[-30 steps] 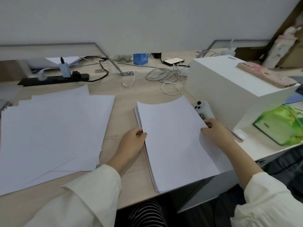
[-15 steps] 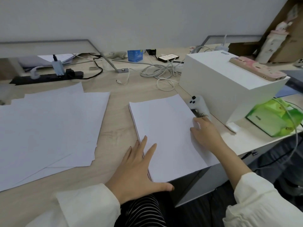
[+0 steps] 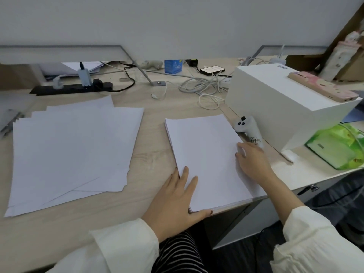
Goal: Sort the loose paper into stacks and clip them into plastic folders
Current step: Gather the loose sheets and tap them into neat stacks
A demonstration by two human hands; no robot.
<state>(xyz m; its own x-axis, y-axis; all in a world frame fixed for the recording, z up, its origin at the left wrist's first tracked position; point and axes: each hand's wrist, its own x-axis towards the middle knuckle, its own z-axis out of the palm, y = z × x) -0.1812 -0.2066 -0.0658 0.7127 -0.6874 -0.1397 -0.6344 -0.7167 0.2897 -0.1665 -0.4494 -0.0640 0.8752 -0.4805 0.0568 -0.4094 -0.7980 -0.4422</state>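
Since the squared stack [image 3: 206,158] is nothing but thin white sheets with no binding, we judge it light, limp and apt to slide layer over layer. It wants a hold on both long edges at once, or a pinch at its near corner, where it reaches the rim of the desk [image 3: 153,146]. It lies at about four o'clock from the middle of the view. The loose sheets [image 3: 72,150], fanned and uneven, are spread well apart from it at nine o'clock.

Our left hand [image 3: 173,201] lies flat at the stack's seven o'clock corner, with its fingers straight and spread along the left edge. Its thumb runs across the near edge, so it presses the paper without gripping it. Our right hand [image 3: 254,164] rests at the stack's three o'clock edge with its fingers loosely extended and their tips on the top sheet, clasping nothing. A small white controller [image 3: 247,129] sits just beyond it at one o'clock. The two hands are apart, bracketing the stack between them.
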